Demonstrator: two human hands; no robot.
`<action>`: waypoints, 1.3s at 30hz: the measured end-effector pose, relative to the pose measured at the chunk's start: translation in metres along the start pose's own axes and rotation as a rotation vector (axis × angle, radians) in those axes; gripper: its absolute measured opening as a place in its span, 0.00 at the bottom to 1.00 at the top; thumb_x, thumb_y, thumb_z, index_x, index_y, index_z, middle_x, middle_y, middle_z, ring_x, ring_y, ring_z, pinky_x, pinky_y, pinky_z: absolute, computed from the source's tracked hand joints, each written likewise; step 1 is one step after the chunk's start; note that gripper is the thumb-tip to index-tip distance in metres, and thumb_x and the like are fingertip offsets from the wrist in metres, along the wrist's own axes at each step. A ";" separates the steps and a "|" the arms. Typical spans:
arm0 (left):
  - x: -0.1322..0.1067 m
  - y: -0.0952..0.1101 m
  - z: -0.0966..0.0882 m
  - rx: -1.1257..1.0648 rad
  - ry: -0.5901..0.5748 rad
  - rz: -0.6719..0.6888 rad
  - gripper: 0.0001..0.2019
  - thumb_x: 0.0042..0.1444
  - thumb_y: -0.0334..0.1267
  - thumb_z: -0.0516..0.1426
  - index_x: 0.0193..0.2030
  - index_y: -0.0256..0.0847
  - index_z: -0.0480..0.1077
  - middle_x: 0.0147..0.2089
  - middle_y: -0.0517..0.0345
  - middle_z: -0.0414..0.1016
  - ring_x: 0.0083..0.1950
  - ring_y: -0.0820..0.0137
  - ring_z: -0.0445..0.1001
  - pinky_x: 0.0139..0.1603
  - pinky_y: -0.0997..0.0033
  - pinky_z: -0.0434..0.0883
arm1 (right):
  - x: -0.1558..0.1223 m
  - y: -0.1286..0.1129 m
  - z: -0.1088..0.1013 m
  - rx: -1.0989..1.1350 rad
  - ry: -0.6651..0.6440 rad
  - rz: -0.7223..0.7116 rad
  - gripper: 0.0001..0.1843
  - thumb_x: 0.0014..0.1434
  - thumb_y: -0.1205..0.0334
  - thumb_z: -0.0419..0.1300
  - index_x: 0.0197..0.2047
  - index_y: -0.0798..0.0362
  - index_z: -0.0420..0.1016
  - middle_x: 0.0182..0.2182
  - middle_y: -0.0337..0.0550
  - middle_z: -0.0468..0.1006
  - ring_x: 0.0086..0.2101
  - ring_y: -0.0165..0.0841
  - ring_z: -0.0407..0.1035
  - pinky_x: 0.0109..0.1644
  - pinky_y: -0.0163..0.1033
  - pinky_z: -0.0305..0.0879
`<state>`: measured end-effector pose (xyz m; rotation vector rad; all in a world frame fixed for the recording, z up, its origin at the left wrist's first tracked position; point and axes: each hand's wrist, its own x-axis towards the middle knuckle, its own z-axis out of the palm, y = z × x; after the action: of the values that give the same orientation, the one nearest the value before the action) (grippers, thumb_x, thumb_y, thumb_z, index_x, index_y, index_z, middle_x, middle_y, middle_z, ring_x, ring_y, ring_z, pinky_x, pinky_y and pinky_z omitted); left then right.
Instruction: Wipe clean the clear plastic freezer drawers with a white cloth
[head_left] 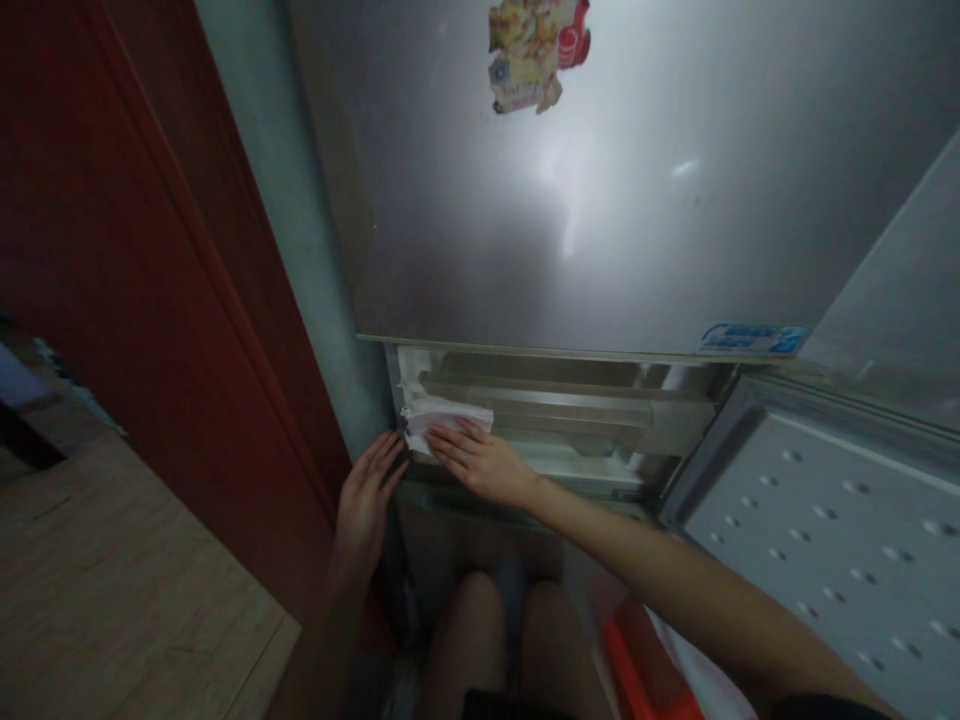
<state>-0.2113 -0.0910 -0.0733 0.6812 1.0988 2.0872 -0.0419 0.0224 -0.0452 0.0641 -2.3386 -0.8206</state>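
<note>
My right hand [486, 464] reaches in from the right, its fingers stretched over a crumpled white cloth [431, 412] and pressing it at the left end of a low, open refrigerator compartment [540, 463]. The thumb is hidden. My left hand [370, 487] is raised just left of the cloth, with fingers extended and slightly apart, near the compartment's left edge. Whether its fingertips touch the cloth or the frame, I cannot tell. Inside the compartment sits a pale, translucent drawer front [540, 405].
The open lower door [840, 530], with a dimpled inner panel, swings out on the right. Above is the closed silver upper door [615, 220] with a torn sticker [532, 55]. A reddish wooden door frame [172, 300] stands at left. Below right is an orange-red object [649, 665].
</note>
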 end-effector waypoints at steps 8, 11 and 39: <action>0.028 0.018 0.032 0.104 -0.130 0.114 0.18 0.51 0.46 0.65 0.47 0.41 0.78 0.57 0.47 0.77 0.61 0.59 0.72 0.66 0.53 0.65 | -0.053 0.001 -0.004 -0.005 -0.032 0.201 0.24 0.69 0.70 0.45 0.66 0.59 0.63 0.64 0.49 0.69 0.65 0.38 0.58 0.69 0.56 0.54; 0.034 0.013 0.039 0.142 -0.131 0.107 0.19 0.49 0.50 0.66 0.44 0.42 0.79 0.54 0.49 0.79 0.57 0.59 0.75 0.62 0.57 0.68 | -0.087 0.001 0.000 -0.028 0.028 0.389 0.25 0.69 0.71 0.45 0.66 0.56 0.65 0.57 0.50 0.76 0.61 0.37 0.64 0.70 0.56 0.52; 0.055 0.005 0.049 0.189 -0.121 0.289 0.17 0.46 0.52 0.67 0.33 0.42 0.72 0.30 0.64 0.69 0.33 0.73 0.67 0.37 0.76 0.63 | -0.073 -0.033 0.026 -0.035 0.312 0.974 0.37 0.64 0.77 0.41 0.73 0.45 0.48 0.63 0.48 0.69 0.71 0.38 0.41 0.70 0.68 0.36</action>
<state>-0.2134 -0.0270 -0.0363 1.1005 1.1963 2.1622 -0.0052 0.0277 -0.1208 -0.8315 -1.7310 -0.3125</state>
